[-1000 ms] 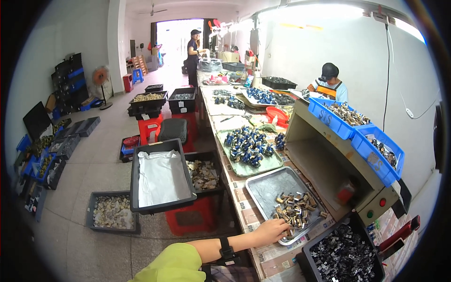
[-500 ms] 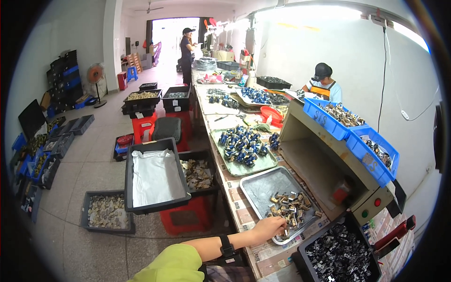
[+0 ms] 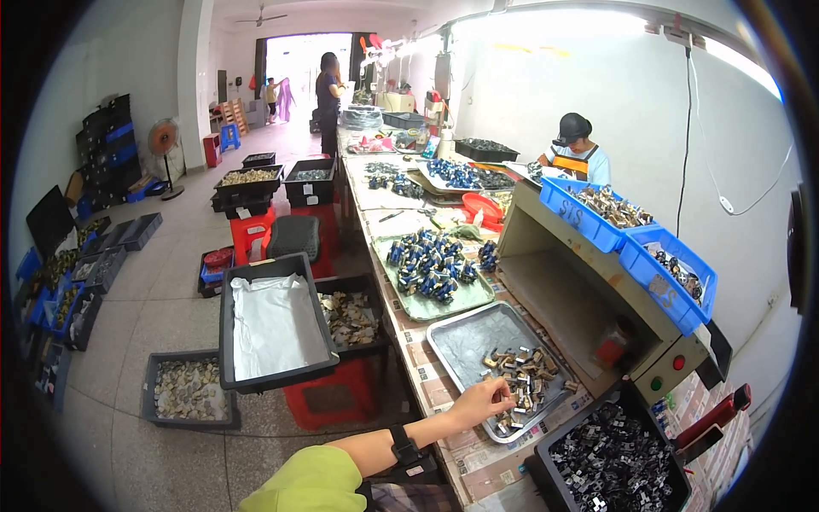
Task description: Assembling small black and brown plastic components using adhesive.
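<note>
My left hand (image 3: pixel 482 403), a dark band on its wrist, reaches over the near side of a silver metal tray (image 3: pixel 455 334). Its fingers are bent and pressed together at the edge of a heap of small brass-and-dark metal parts (image 3: pixel 527 373). What the fingertips hold, if anything, is too small to make out. Just beyond lies a green tray (image 3: pixel 418 309) piled with blue-and-metal parts (image 3: pixel 433 263). A black bin of small black clips (image 3: pixel 610 461) stands to the right of the silver tray. My right hand is out of view.
A beige box-shaped machine (image 3: pixel 580 290) carries blue bins (image 3: pixel 589 213) of parts on its sloping top. A paper-lined black tray (image 3: pixel 277 324) sits left of the bench, near red stools (image 3: pixel 331 397). One person (image 3: pixel 580 154) sits across the bench; another (image 3: pixel 328 98) stands farther back.
My left hand has drawn slightly back and up from the brass parts, its fingers still together. The whole view has shifted a little. The standing person at the back has turned.
</note>
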{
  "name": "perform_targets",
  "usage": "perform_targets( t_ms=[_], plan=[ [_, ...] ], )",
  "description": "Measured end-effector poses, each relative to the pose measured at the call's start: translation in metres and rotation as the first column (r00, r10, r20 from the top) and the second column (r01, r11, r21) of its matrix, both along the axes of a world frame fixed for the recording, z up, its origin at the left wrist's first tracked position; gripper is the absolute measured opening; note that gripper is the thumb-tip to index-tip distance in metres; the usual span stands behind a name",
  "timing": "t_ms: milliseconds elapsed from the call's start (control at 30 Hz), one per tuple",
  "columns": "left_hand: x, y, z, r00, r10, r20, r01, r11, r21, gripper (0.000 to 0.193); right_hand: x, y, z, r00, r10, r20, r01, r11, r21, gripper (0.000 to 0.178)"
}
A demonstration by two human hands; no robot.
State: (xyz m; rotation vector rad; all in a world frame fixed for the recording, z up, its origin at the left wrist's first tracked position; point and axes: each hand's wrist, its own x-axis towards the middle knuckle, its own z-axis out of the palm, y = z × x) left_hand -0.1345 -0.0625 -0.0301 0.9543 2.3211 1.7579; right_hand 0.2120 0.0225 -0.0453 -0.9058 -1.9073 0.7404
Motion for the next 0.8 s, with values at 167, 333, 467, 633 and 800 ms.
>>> perform_targets(
  t_ms=[167,333,467,633,800],
  plan=[
    [0.0,0.003,0.0,0.999,0.048,-0.021,-0.047,0.999,0.019,0.029,-0.007,-0.002,0.003,1.0,0.005,-0.01,-0.006,0.999,-0.036,0.022],
    [0.004,-0.003,0.002,0.999,0.04,-0.03,-0.039,0.999,0.027,0.032,-0.007,-0.002,0.003,0.999,0.033,0.033,-0.033,0.999,-0.011,0.021],
    [0.01,-0.004,0.001,0.997,0.063,-0.05,-0.06,0.996,0.066,0.032,-0.011,-0.004,0.006,0.998,0.067,-0.009,-0.068,0.996,-0.057,0.02],
    [0.013,-0.015,0.01,0.991,-0.024,0.135,0.023,1.0,0.009,0.03,-0.021,-0.009,0.012,0.994,0.105,0.005,-0.105,0.993,-0.045,0.02],
    [0.029,-0.02,0.016,0.913,-0.255,0.319,0.211,0.963,0.168,0.023,-0.021,-0.007,0.006,0.988,0.154,0.026,-0.151,0.984,-0.095,0.025]
  ],
)
